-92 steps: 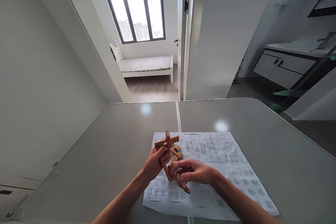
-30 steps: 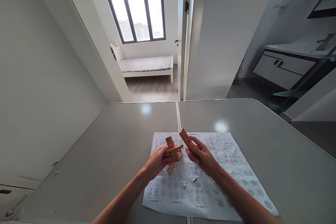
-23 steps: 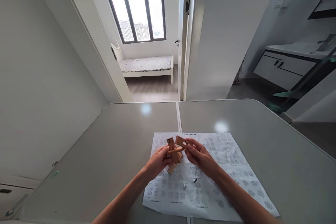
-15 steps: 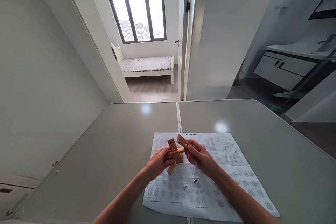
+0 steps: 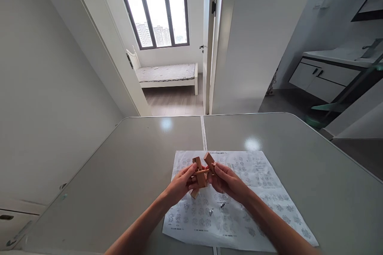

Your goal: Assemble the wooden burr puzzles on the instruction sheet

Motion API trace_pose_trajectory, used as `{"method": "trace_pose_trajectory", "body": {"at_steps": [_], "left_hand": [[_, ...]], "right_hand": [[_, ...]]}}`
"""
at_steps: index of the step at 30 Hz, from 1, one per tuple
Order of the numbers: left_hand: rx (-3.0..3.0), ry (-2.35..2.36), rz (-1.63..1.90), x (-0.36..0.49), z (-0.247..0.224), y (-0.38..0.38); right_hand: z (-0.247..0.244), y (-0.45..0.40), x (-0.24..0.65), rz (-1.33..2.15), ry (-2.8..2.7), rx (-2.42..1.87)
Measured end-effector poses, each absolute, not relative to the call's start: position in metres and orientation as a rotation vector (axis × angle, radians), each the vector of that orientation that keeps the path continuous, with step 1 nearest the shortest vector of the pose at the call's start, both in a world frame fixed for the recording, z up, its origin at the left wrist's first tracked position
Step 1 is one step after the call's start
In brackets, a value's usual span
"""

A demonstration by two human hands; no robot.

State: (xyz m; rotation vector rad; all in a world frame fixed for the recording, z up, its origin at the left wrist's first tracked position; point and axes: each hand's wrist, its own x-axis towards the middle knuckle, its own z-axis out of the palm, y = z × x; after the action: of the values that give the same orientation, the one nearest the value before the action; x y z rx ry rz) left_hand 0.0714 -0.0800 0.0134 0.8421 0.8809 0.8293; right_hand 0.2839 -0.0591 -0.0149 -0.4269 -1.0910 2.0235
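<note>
Over a large printed sheet [image 5: 245,215] of line drawings, both hands are working with wooden puzzle pieces. My left hand [image 5: 183,180] is closed around a cluster of wooden pieces [image 5: 201,180] that cross one another; one end points down past the fingers. Pinched in my right hand [image 5: 225,178] is a single wooden block [image 5: 209,159], tilted and close against the right side of that cluster. Whether the block touches the cluster is hard to tell, as fingertips cover the joint. Two small silvery bits [image 5: 211,212] lie on the sheet below my hands.
The sheet lies on a grey table [image 5: 143,159] with a pale seam down its middle. Beyond the far edge are a doorway, a bed [image 5: 167,73] and a window. A sink cabinet [image 5: 326,75] stands to the right, and a white wall rises at the left.
My right hand has shifted slightly left and turned the block, bringing it nearer the cluster. The cluster in my left hand has tilted a little.
</note>
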Motion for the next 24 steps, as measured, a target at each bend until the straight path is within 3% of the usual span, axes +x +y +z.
{"method": "trace_pose_trajectory", "body": {"at_steps": [24], "left_hand": [[1.114,0.990,0.924,0.0733,0.0143,-0.0814]], "right_hand": [[-0.0227,-0.0569,0.2849,2.073,-1.139,-0.354]]}}
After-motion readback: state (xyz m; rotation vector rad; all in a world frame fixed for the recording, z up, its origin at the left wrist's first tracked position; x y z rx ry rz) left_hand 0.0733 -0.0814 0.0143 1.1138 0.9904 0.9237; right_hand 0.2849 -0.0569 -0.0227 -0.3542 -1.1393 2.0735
